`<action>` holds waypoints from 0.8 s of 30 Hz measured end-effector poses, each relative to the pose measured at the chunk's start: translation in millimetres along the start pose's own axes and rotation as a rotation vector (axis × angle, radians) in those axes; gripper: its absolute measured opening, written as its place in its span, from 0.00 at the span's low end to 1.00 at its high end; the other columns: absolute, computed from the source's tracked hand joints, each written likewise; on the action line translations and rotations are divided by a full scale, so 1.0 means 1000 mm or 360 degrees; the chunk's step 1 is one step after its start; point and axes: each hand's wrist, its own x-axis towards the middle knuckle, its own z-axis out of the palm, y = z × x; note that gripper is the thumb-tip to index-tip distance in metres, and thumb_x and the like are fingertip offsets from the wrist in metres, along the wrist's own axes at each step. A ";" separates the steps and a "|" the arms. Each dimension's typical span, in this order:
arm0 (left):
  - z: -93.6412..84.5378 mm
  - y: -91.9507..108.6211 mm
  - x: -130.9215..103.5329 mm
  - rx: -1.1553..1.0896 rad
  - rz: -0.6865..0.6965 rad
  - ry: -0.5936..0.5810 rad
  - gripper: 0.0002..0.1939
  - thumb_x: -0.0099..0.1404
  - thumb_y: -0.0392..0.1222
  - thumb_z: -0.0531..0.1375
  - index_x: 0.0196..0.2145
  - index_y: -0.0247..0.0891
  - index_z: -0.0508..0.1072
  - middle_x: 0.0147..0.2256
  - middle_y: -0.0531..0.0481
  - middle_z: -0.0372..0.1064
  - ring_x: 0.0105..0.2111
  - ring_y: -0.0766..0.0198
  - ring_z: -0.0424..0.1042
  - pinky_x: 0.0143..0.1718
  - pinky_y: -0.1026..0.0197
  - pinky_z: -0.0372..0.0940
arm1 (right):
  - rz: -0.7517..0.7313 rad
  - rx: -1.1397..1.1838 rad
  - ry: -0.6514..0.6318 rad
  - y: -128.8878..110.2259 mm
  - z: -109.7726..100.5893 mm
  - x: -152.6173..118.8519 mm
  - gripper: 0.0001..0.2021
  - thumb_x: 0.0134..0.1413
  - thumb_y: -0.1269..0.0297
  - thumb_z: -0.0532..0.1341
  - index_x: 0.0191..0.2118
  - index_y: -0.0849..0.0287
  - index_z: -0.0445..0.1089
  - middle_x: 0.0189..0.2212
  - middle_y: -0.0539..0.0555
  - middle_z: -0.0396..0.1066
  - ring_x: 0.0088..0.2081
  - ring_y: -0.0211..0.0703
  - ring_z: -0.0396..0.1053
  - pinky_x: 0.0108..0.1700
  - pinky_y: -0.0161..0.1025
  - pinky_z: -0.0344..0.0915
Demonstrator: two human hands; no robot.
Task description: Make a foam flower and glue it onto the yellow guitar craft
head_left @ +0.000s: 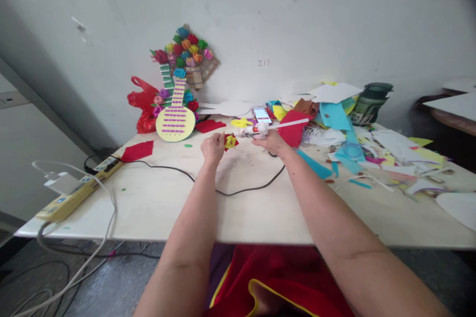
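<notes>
Pinching flower point(231, 142) with left hand point(212, 148): probably light, crushable, best held by base; gripping glue gun point(253, 130) with right hand point(273, 143).

A small, crumpled yellow-and-red flower-like piece point(231, 142) is sitting at the tip of a white glue gun point(256, 130); contact is not showing clearly. The gun is pointing leftward, roughly level, a pale stick point(293, 123) protruding rightward.

From afar I see a power strip point(80, 193) on the left of the table point(256, 218), a model lute point(175, 124) before the wall point(278, 20), a glue gun point(262, 130) before the phone point(262, 116), paper scraps point(399, 146) and a bottle point(372, 102) rightward.
</notes>
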 end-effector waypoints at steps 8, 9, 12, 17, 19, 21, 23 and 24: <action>0.001 0.001 0.000 -0.0003 0.0022 0.0004 0.22 0.64 0.53 0.46 0.27 0.39 0.73 0.25 0.46 0.71 0.28 0.61 0.66 0.26 0.62 0.46 | -0.0035 -0.0071 -0.0011 0.002 0.002 0.000 0.12 0.37 0.60 0.61 0.30 0.62 0.71 0.28 0.51 0.71 0.33 0.42 0.68 0.33 0.34 0.61; 0.001 0.001 0.000 -0.0010 0.0019 0.0001 0.22 0.64 0.53 0.46 0.27 0.39 0.73 0.25 0.46 0.71 0.28 0.61 0.66 0.26 0.62 0.46 | -0.0032 -0.0076 -0.0011 0.002 0.002 0.000 0.12 0.37 0.60 0.61 0.30 0.62 0.71 0.28 0.51 0.71 0.33 0.43 0.68 0.33 0.34 0.61; 0.001 0.001 0.000 -0.0043 0.0013 0.0003 0.22 0.64 0.53 0.46 0.26 0.39 0.73 0.25 0.46 0.70 0.28 0.61 0.66 0.26 0.62 0.46 | -0.0008 -0.0111 -0.0019 0.003 0.002 0.000 0.13 0.37 0.60 0.61 0.30 0.62 0.71 0.28 0.51 0.71 0.33 0.43 0.68 0.32 0.34 0.61; 0.002 0.000 0.001 -0.0098 -0.0014 0.0007 0.21 0.63 0.53 0.47 0.27 0.39 0.73 0.25 0.46 0.71 0.28 0.61 0.66 0.26 0.62 0.46 | -0.0002 -0.0229 -0.0011 0.002 0.001 0.000 0.12 0.38 0.61 0.61 0.31 0.62 0.72 0.29 0.52 0.72 0.33 0.43 0.68 0.31 0.33 0.61; 0.002 0.000 0.002 -0.0106 -0.0026 0.0003 0.21 0.63 0.53 0.47 0.27 0.39 0.74 0.25 0.46 0.71 0.28 0.61 0.66 0.26 0.62 0.47 | -0.0007 -0.0278 -0.0011 0.001 0.001 0.000 0.12 0.39 0.61 0.61 0.32 0.62 0.72 0.29 0.52 0.72 0.33 0.43 0.69 0.31 0.33 0.61; 0.002 0.000 0.002 -0.0108 -0.0030 -0.0001 0.22 0.63 0.53 0.47 0.27 0.39 0.74 0.25 0.46 0.71 0.28 0.61 0.66 0.26 0.62 0.47 | -0.0015 -0.0315 -0.0018 0.000 0.001 0.000 0.12 0.40 0.62 0.60 0.32 0.62 0.72 0.29 0.53 0.72 0.33 0.43 0.69 0.31 0.33 0.61; 0.002 0.000 0.002 -0.0109 -0.0029 -0.0003 0.22 0.63 0.53 0.47 0.26 0.39 0.74 0.25 0.46 0.71 0.28 0.61 0.66 0.26 0.62 0.47 | -0.0027 -0.0345 -0.0030 -0.001 0.001 -0.001 0.12 0.40 0.62 0.60 0.33 0.62 0.73 0.30 0.53 0.73 0.34 0.43 0.69 0.32 0.33 0.61; 0.002 0.000 0.002 -0.0109 -0.0031 -0.0004 0.22 0.63 0.53 0.47 0.26 0.39 0.74 0.25 0.46 0.71 0.28 0.61 0.66 0.26 0.62 0.47 | -0.0032 -0.0360 -0.0038 -0.001 0.001 -0.001 0.12 0.41 0.63 0.60 0.33 0.61 0.73 0.31 0.53 0.73 0.34 0.43 0.69 0.33 0.33 0.62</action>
